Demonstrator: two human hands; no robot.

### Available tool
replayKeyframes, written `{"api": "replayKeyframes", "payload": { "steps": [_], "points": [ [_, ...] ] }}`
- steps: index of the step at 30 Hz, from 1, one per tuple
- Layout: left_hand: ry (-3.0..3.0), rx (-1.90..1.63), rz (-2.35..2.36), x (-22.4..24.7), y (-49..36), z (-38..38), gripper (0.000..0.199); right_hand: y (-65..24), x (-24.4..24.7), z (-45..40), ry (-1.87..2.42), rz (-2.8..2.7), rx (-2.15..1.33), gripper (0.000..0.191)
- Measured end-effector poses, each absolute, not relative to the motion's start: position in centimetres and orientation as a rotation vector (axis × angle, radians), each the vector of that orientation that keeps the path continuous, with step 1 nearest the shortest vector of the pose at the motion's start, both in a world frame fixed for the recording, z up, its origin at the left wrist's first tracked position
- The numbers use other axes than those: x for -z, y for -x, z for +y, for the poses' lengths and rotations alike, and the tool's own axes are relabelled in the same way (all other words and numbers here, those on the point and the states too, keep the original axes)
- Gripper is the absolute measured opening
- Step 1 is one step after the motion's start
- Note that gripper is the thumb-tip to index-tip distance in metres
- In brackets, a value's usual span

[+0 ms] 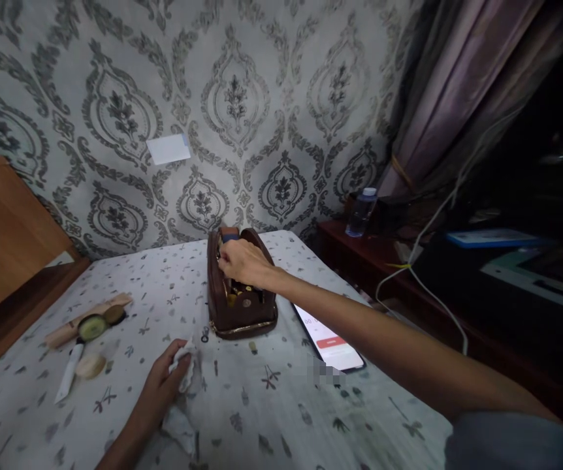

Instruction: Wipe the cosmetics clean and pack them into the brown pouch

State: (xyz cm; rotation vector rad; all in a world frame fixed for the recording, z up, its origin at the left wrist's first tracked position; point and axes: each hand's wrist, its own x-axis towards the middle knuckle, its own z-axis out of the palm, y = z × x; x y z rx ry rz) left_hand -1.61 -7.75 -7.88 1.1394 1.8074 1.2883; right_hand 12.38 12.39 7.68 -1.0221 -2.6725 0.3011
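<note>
A brown leather zip bag (242,323) stands open on the patterned bedsheet (262,405), near the wall. My right hand (247,262) reaches over its far side with the fingers curled down at the opening. What those fingers hold, if anything, is hidden. Small items inside the bag show only in part beneath my wrist. Nearer to me and left of the bag, my left hand (161,382) is closed around a crumpled white tissue (183,372), part of which hangs below the hand.
At the left lie a beige tube (73,329), a round green-topped compact (92,328), a white stick (70,373) and a round puff (90,366). A lit phone (333,346) lies under my right forearm. A water bottle (361,212) and white cable (431,225) are at the right.
</note>
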Motion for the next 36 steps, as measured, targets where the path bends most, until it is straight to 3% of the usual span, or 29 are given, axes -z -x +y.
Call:
{"api": "replayKeyframes", "payload": {
  "steps": [9, 16, 36],
  "points": [
    [-1.133, -1.243, 1.830, 8.3, 2.1, -7.9, 0.041, -12.0, -7.9, 12.7, 1.130, -2.494, -0.185, 0.027],
    [-1.050, -1.222, 1.933, 8.8, 2.3, -8.1, 0.051, -11.0, -6.5, 14.0, 1.119, -2.427, -0.301, 0.021],
    [-1.002, -1.290, 2.062, 8.9, 1.2, -7.9, 0.056, -13.3, -9.7, 19.4, 0.962, -1.838, -0.280, 0.024]
  ]
}}
